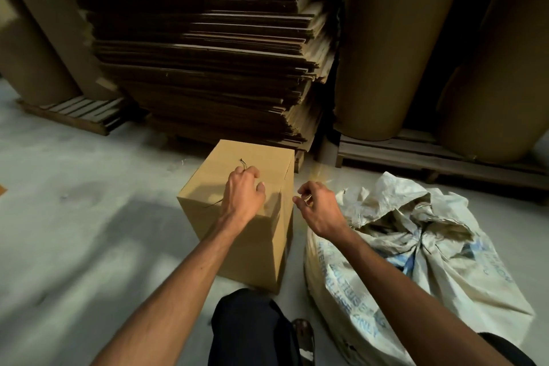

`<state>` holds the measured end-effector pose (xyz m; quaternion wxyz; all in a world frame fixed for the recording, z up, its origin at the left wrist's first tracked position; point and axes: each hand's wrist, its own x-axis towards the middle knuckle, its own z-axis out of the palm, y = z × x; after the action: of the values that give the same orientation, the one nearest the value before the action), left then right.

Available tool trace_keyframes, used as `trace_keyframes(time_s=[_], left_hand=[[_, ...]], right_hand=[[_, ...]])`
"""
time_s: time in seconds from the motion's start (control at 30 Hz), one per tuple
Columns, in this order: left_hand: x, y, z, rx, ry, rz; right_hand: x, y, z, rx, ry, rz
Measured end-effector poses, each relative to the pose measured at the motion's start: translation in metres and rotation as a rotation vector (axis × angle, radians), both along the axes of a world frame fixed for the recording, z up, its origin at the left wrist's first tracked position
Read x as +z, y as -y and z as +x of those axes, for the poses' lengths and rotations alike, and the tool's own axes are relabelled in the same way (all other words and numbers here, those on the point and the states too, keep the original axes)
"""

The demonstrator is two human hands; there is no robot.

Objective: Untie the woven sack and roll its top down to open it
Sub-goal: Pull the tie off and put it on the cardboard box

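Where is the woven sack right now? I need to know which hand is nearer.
The woven sack lies on the floor at lower right, beside the cardboard box, just under the right hand.

Blue printing runs down the side of the crumpled white woven plastic sack (395, 249), just under the right forearm; only the closing word "ONLY" reads clearly, the lines above it too creased and blurred to make out. The lettering beyond the right hand is unreadable.

A closed box (237, 217) stood under the left hand. Beyond both hands rose stacked cardboard (208, 53). Paper rolls (395, 38) on pallets (430, 154) stood past the right hand.
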<state>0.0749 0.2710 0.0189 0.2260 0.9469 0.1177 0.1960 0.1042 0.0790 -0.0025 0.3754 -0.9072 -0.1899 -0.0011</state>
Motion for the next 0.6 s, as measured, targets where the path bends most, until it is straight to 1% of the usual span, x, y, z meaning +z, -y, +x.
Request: trace_keyframes(time_s=[0.2,0.33,0.47,0.6], left_hand=[[-0.002,0.076,-0.008,-0.154,-0.042,-0.082],[-0.016,0.143,-0.004,-0.275,-0.139,-0.048],[-0.046,0.191,0.012,-0.368,-0.245,-0.012],[-0.064,0.227,0.041,-0.505,-0.316,0.068]], right_hand=[[0.012,0.06,-0.007,-0.066,0.057,-0.057],[0.008,0.114,-0.009,-0.147,0.056,-0.12],[-0.012,0.163,-0.011,-0.247,0.004,-0.157],[-0.047,0.197,-0.004,-0.328,-0.067,-0.19]])
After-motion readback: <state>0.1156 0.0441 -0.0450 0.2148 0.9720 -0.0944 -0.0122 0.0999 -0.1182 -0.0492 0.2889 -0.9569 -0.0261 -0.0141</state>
